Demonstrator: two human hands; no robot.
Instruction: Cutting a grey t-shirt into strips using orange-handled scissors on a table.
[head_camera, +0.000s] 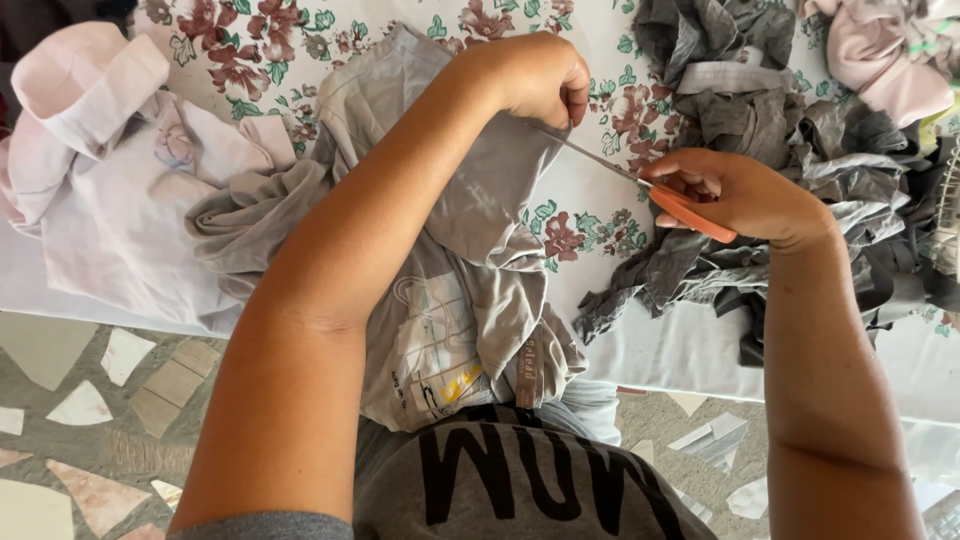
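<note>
At far left lies one pale pink garment (110, 170), uncut. My left hand (535, 75) pinches the one grey T-shirt (450, 300), which runs from my lap onto the flowered cloth (600, 200). My right hand (735, 195) grips one pair of orange-handled scissors (660, 195), blades at its edge. I judge I'm well along: one heap of grey strips (790, 150) lies right.
</note>
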